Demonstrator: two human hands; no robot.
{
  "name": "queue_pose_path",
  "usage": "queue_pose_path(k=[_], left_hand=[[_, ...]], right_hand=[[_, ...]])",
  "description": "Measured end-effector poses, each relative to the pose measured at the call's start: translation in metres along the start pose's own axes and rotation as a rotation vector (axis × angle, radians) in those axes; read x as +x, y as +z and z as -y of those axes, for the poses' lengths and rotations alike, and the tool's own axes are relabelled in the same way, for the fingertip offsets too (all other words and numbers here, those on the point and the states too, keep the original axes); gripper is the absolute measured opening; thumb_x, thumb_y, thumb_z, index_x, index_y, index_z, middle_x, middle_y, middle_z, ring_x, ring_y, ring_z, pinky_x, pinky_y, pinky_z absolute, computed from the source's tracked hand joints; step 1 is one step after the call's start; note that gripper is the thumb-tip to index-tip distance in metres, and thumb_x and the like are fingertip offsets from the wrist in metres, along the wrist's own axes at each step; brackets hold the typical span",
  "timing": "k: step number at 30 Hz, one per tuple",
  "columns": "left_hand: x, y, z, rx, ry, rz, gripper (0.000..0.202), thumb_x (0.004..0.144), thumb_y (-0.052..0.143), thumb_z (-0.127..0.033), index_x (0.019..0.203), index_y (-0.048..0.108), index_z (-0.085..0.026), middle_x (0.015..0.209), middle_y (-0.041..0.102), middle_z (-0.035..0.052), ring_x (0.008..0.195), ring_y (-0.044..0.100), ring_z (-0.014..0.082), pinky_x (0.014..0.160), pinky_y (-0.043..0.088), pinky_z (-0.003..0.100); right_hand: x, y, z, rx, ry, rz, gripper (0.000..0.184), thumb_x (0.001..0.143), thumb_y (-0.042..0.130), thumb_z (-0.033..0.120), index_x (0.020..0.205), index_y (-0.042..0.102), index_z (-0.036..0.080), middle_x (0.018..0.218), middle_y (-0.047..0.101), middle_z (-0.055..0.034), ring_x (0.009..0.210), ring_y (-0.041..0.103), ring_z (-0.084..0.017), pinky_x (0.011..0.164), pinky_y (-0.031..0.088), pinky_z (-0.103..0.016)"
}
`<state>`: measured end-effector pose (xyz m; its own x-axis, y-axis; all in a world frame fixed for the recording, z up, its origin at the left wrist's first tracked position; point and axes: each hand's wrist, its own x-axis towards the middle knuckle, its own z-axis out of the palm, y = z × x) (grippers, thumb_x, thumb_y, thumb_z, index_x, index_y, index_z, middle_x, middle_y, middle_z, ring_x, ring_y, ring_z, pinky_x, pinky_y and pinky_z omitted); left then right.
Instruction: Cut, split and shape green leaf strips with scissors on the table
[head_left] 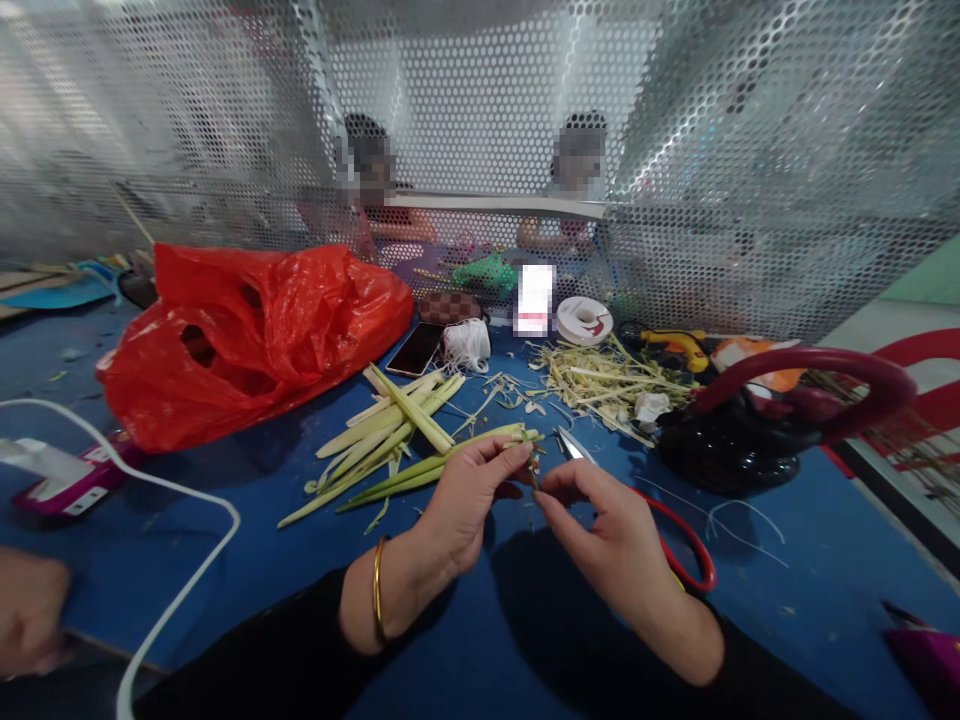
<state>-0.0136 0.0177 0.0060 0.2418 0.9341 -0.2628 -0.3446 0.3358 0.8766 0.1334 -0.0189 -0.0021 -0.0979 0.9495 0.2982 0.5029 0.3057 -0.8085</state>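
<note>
My left hand (465, 500), with a gold bangle on the wrist, is closed in a pinch on a few green leaf strips (405, 484). Their pale cut ends show above the thumb, and their tips trail left over the table. Close beside it, my right hand (611, 525) pinches the lower end of a thin brownish piece that hangs by the cut ends; its kind is too small to make out. Scissors (576, 447) with red handles lie partly hidden under my right hand. Left of my hands, more pale green leaf strips (386, 420) lie crossed in a pile.
Shredded trimmings (600, 385), a ribbon spool (574, 327), white string (466, 343) and a phone (416, 350) lie ahead. A black pot with a red handle (731, 450) stands right. Left are a red plastic bag (300, 320), a white cable (225, 522) and another person's hand (30, 612).
</note>
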Motion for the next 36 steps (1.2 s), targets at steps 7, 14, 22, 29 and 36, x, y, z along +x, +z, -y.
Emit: queue_pose_path(k=[7,14,22,29,36], left_hand=[[0.0,0.0,0.001,-0.025,-0.014,0.011,0.019,0.072,0.074,-0.03,0.076,0.065,-0.014,0.069,0.058,-0.0005,0.064,0.053,0.0099,0.065,0.042,0.025],[0.0,0.0,0.001,-0.006,-0.016,-0.021,0.018,0.072,0.075,-0.029,0.074,0.064,-0.014,0.067,0.057,-0.0017,0.062,0.051,0.0087,0.06,0.039,0.022],[0.0,0.001,0.001,-0.091,-0.054,-0.001,0.018,0.072,0.074,-0.029,0.076,0.066,-0.014,0.067,0.059,-0.0011,0.062,0.054,0.0099,0.062,0.044,0.024],[0.001,-0.001,0.002,-0.048,-0.013,0.025,0.016,0.078,0.068,-0.03,0.079,0.066,-0.014,0.067,0.057,-0.0008,0.06,0.051,0.0093,0.06,0.041,0.024],[0.001,-0.001,0.001,-0.008,-0.008,0.053,0.015,0.078,0.068,-0.03,0.075,0.064,-0.015,0.067,0.056,-0.0005,0.059,0.05,0.0097,0.059,0.039,0.025]], right_hand=[[0.002,0.0,0.0,0.046,0.038,-0.006,0.015,0.088,0.053,0.026,0.078,0.062,0.019,0.068,0.063,-0.0006,0.061,0.058,-0.014,0.059,0.046,-0.028],[-0.001,0.001,0.0,0.038,0.023,0.029,0.01,0.085,0.056,0.024,0.078,0.062,0.019,0.073,0.065,-0.0024,0.066,0.061,-0.015,0.064,0.048,-0.029],[0.005,-0.001,0.002,0.317,0.28,0.093,0.018,0.081,0.059,0.034,0.073,0.064,0.018,0.061,0.06,0.0001,0.057,0.056,-0.014,0.057,0.044,-0.028],[0.009,-0.002,0.008,0.788,0.603,0.192,0.027,0.067,0.077,0.039,0.067,0.065,0.015,0.06,0.062,0.0005,0.048,0.056,-0.009,0.05,0.044,-0.022],[0.007,-0.001,0.001,1.016,0.665,0.252,0.025,0.07,0.078,0.036,0.07,0.065,0.014,0.065,0.063,-0.0004,0.05,0.056,-0.008,0.048,0.047,-0.021]])
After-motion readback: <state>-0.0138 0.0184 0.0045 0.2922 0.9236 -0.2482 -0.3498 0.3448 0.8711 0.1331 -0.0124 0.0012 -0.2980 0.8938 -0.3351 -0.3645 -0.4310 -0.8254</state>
